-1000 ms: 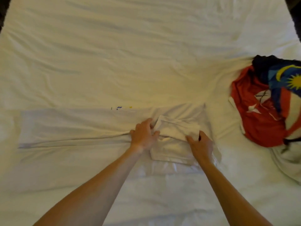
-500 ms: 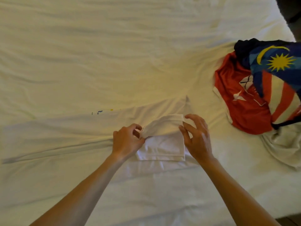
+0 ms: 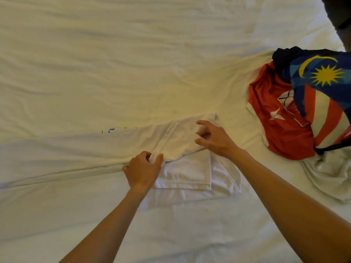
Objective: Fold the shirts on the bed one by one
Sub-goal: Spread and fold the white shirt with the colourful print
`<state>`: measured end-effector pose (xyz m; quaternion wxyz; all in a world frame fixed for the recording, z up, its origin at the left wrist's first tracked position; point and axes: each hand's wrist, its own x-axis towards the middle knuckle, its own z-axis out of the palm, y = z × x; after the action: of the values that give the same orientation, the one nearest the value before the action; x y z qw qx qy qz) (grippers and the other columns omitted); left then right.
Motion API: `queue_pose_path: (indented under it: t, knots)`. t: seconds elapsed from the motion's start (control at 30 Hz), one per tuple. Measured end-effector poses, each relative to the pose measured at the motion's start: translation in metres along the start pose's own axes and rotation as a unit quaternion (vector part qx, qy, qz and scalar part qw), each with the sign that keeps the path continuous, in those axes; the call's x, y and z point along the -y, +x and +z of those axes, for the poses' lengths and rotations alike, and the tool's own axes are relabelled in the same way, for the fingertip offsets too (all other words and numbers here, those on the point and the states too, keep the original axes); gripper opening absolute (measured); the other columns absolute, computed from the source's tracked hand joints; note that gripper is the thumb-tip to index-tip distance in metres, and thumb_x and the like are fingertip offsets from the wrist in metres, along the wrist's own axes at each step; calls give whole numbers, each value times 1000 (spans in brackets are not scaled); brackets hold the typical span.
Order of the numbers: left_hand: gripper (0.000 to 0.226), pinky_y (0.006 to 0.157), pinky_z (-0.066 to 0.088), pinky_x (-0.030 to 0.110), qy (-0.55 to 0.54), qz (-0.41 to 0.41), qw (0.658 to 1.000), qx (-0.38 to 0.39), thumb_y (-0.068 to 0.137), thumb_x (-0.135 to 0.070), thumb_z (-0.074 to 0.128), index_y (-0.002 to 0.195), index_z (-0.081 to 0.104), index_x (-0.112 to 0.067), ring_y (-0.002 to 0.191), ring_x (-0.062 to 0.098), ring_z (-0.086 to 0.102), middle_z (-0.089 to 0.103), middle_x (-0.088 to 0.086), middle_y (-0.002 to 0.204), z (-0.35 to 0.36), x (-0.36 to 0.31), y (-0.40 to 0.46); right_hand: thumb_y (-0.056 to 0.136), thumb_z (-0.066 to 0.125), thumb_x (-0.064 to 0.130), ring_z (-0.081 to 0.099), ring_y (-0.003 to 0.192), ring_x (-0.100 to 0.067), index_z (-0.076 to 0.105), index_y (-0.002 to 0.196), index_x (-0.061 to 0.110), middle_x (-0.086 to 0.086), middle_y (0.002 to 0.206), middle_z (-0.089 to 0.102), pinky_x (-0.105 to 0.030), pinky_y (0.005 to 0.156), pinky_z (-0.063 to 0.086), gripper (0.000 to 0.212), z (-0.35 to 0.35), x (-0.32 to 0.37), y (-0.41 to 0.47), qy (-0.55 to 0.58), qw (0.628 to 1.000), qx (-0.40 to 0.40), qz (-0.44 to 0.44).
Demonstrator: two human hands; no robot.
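Because the white shirt [image 3: 182, 168] lies stretched flat across the bed [image 3: 133, 63] in a long band toward its left edge, the person works only on its right end, where a sleeve is being turned in over the body. The left hand [image 3: 142, 168] pinches the near corner of that raised flap between thumb and curled fingers, probably to anchor the crease. The right hand [image 3: 212, 138] takes the flap's far corner in its fingertips, the other fingers spread, seemingly to draw it taut before laying it down. A heap of unfolded shirts waits near the bed's right edge, well apart: a red jersey [image 3: 281, 126] under a flag-print shirt [image 3: 322, 82], with pale cloth [image 3: 330, 173] below, likely kept aside so the folding area remains free.
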<state>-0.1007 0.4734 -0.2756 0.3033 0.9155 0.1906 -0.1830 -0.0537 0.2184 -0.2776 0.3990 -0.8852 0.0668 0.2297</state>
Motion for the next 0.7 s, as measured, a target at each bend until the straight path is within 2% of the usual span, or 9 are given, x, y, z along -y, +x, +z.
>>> queue_pose_path:
  t: [0.07,0.17,0.27,0.33,0.37,0.47,0.53,0.63,0.7]
  knots:
    - [23,86,41,41,-13,-27,1000,9,90,-39,60,78,65,-21,83,30,61,62,-5,71,2,1,6,78,74,26,65,99,-11,52,136,30,10,104,70,-36,94,52,62,-5,-11,-5,-23,1000,-6,4]
    - [20,83,42,40,-10,-44,999,2,92,-36,60,81,67,-21,85,32,61,63,-2,73,3,7,9,85,70,30,66,93,-14,62,122,29,7,101,72,-35,87,54,38,-2,-24,-15,-93,996,-9,6]
    - [17,81,39,39,0,-36,999,12,91,-35,60,83,67,-22,85,31,60,66,-1,77,7,13,8,88,67,37,65,75,-9,67,94,29,12,80,69,-28,65,50,10,-1,-31,-19,-74,986,-147,36]
    - [16,85,43,40,7,-38,999,18,90,-34,58,84,65,-21,88,33,61,68,3,82,11,13,10,90,63,42,64,74,-13,64,84,26,10,76,66,-25,60,44,17,-7,-28,-9,-25,966,-236,98]
    - [16,87,44,41,13,-44,999,21,90,-34,58,84,64,-20,89,34,60,68,5,84,12,12,12,91,59,47,64,77,-17,65,82,23,6,78,68,-27,63,45,26,-10,-25,0,-6,962,-237,137]
    - [17,88,45,43,21,-63,997,33,89,-34,55,80,60,-20,88,34,59,66,5,82,15,10,15,89,49,63,66,83,-28,69,81,14,-9,85,71,-36,78,52,54,-17,-17,31,-24,965,-143,220]
    - [16,88,46,43,26,-71,996,40,87,-31,54,77,58,-20,86,34,59,65,5,80,16,12,17,89,55,54,66,88,-31,71,87,12,-11,92,71,-35,76,51,45,-19,-15,43,-56,964,-124,228]
    - [15,88,46,43,43,-67,996,48,87,-31,54,77,57,-21,86,34,59,64,4,80,17,13,18,92,61,34,67,86,-32,64,72,14,-13,87,70,-32,69,48,29,-22,-20,39,-27,956,-169,238]
    - [16,87,45,44,41,-62,996,49,87,-33,54,77,57,-21,87,34,59,64,4,81,18,14,19,96,57,32,64,94,-33,65,89,12,-14,101,69,-33,75,48,22,-15,-17,28,-4,940,-216,264]
